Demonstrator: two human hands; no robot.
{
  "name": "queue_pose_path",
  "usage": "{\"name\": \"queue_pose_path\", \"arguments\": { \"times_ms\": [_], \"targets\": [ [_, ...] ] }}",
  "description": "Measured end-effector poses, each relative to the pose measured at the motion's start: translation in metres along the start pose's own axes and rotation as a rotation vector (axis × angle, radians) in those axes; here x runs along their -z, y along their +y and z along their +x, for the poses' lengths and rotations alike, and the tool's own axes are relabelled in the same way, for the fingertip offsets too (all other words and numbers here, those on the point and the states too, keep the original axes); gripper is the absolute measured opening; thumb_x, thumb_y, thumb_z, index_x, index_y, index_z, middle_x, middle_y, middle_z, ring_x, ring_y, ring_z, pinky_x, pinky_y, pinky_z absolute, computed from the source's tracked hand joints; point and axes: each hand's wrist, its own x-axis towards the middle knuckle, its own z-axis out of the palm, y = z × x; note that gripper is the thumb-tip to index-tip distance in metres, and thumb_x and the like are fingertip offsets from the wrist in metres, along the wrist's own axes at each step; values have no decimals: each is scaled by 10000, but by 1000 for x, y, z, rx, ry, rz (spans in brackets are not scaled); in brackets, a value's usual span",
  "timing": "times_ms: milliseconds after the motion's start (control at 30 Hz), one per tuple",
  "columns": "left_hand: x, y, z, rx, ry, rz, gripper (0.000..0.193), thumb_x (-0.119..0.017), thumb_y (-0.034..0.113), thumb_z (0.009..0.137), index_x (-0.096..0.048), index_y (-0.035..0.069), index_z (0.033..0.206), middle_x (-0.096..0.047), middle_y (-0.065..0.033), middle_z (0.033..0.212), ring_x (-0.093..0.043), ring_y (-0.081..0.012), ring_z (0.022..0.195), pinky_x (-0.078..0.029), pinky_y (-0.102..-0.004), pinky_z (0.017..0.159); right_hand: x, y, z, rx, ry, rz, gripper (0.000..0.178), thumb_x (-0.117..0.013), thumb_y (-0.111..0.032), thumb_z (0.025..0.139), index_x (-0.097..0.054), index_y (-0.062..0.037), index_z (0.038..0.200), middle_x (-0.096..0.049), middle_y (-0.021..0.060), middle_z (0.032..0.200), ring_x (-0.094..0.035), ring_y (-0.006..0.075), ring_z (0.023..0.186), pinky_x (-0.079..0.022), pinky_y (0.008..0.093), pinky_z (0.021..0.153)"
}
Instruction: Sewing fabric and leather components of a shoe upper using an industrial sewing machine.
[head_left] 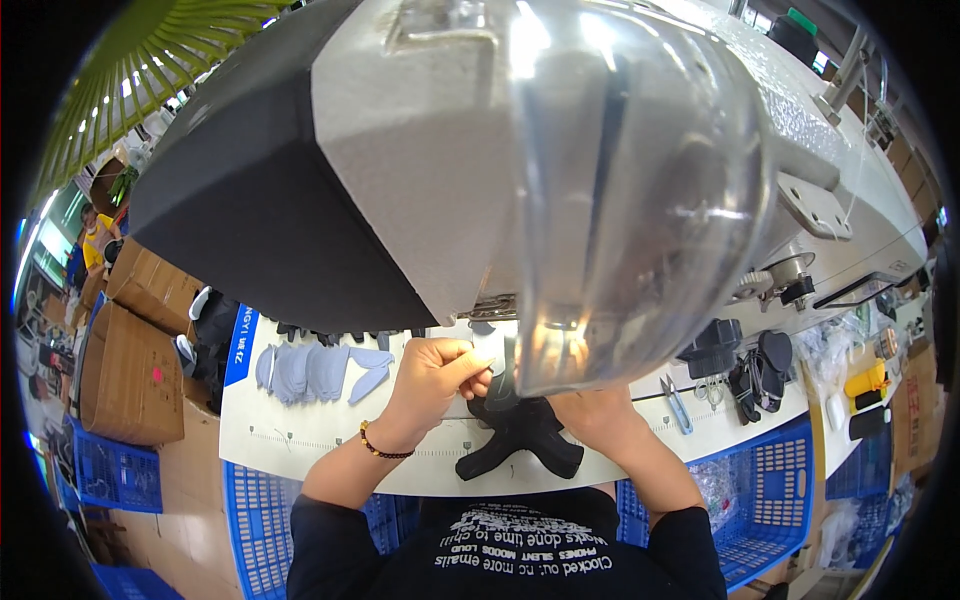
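My left hand [437, 376], with a beaded bracelet on its wrist, pinches the edge of a small grey fabric piece [500, 385] below the sewing machine head [430, 170]. Below that, a black padded fabric piece [522, 440] lies on the white table, its two forked ends towards me. My right hand [592, 412] is at the right side of the black piece, close against it. The clear curved guard [640, 230] and its glare cover the fingers of that hand, so their grip is hidden. The needle area is hidden too.
Grey cut pieces [310, 372] lie in overlapping rows on the left of the white table [330, 450]. Blue-handled snips [677, 405] and black parts [765, 365] lie right. Blue baskets [760, 500] stand under the front edge; cardboard boxes [135, 375] are far left, near another person [97, 238].
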Motion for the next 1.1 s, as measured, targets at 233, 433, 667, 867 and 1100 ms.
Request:
{"name": "queue_pose_path", "arguments": {
  "times_ms": [233,433,667,867,1100],
  "targets": [
    [10,9,9,16,-81,60,196,-541,126,789,-585,-6,651,-564,-37,585,-493,-48,485,-390,-162,447,3,4,6,26,31,-15,202,-562,-61,556,-551,-7,750,-528,126,907,-512,267,820,-417,379,650],
    [18,15,12,34,-226,168,191,-533,154,809,-580,-1,708,-570,-28,614,-495,-30,516,-389,-148,453,0,5,4,18,-32,-4,185,-552,-73,555,-556,-44,737,-533,87,886,-512,240,833,-421,365,659],
    [17,16,12,3,-271,204,180,-544,142,799,-587,3,693,-577,-22,609,-493,-28,510,-401,-144,473,9,2,10,36,-78,-35,145,-560,-88,553,-544,-48,691,-514,73,794,-508,239,782,-420,346,640],
    [14,14,12,17,-205,148,162,-569,130,762,-588,13,652,-568,-25,571,-499,-43,479,-384,-151,435,7,-1,3,0,-48,41,186,-569,-58,587,-583,-46,772,-542,78,802,-523,237,789,-411,355,670],
    [18,11,13,56,-188,141,163,-565,153,782,-598,21,692,-560,-12,581,-480,-29,491,-380,-151,454,8,-3,4,31,-50,0,140,-554,-51,551,-542,-15,686,-523,92,779,-513,240,745,-412,347,617]
  ]
}}
